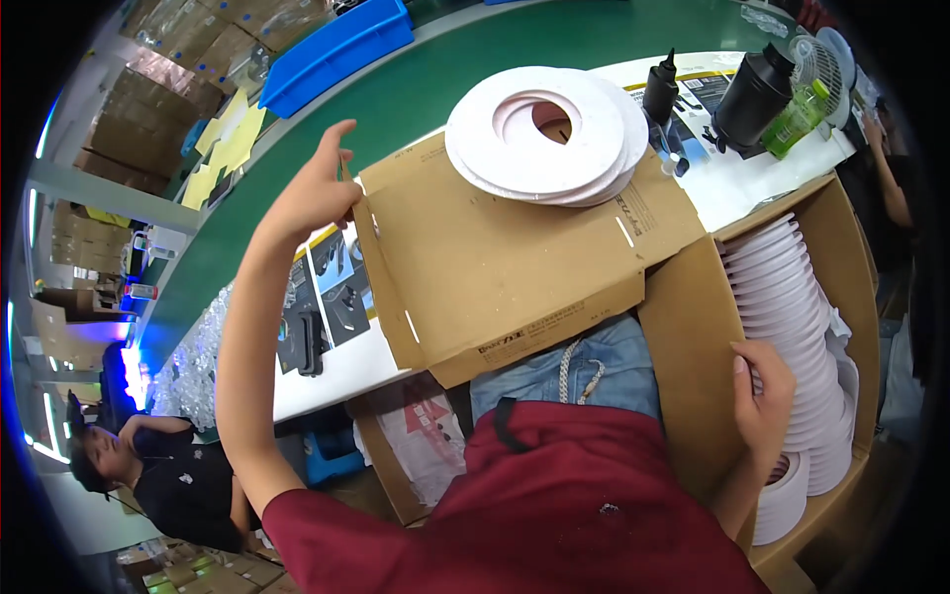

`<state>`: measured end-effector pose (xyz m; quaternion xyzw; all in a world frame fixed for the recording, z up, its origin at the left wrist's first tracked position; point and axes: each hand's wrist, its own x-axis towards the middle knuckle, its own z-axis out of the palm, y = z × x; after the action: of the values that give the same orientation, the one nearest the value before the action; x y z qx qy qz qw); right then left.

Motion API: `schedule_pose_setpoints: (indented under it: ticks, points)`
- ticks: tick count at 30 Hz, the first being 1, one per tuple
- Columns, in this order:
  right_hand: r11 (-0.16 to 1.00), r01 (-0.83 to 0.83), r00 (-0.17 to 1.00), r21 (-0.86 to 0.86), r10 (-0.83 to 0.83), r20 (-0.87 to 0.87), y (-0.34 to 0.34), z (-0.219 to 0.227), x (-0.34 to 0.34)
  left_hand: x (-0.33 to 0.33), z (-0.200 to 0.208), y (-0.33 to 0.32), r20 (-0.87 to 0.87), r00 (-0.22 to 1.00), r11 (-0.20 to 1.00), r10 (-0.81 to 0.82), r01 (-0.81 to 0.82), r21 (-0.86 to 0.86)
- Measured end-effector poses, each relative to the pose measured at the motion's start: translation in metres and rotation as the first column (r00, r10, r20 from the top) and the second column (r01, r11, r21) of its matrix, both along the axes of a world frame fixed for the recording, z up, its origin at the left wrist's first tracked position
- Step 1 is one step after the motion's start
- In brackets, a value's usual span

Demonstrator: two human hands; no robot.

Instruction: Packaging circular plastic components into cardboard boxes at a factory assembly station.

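A shallow cardboard tray [495, 259] lies in front of me, its near edge by my waist. On its far part rests a small stack of white flat rings [475, 148], with cardboard showing through the centre hole. My left hand [319, 188] is at the tray's far left corner, fingers apart, seemingly touching its side wall. To my right, a deep open carton [693, 332] holds long nested rows of white rings [782, 297]. My right hand [764, 398] hovers at the carton's near-side flap, thumb and fingers apart, nothing visible in it.
On the white-covered bench are a black squeeze bottle [660, 91], a larger black bottle [754, 99], a green bottle [797, 121] and a fan [819, 71]. A blue bin [336, 54] stands at the far left. Another person [178, 475] is at left; someone's arm [888, 168] shows at right.
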<state>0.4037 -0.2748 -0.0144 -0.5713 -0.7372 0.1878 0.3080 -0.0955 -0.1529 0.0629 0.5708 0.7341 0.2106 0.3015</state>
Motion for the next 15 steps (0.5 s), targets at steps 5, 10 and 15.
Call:
schedule_pose_setpoints:
  ticks: [5,10,15]
  points:
    - [0.980,-0.075,0.994,0.187,0.058,0.096,0.001,-0.027,-0.029,-0.002,0.008,0.007,0.014,0.999,0.998,0.035,-0.035,0.044]
    - [0.891,-0.371,0.927,0.263,0.337,0.166,0.010,-0.044,-0.115,-0.015,0.028,0.011,0.040,0.997,0.997,0.065,-0.067,0.046]
    - [0.793,-0.464,0.876,0.395,0.344,0.338,0.022,-0.079,-0.162,-0.021,0.042,0.018,0.071,0.997,0.997,0.044,-0.048,0.055]
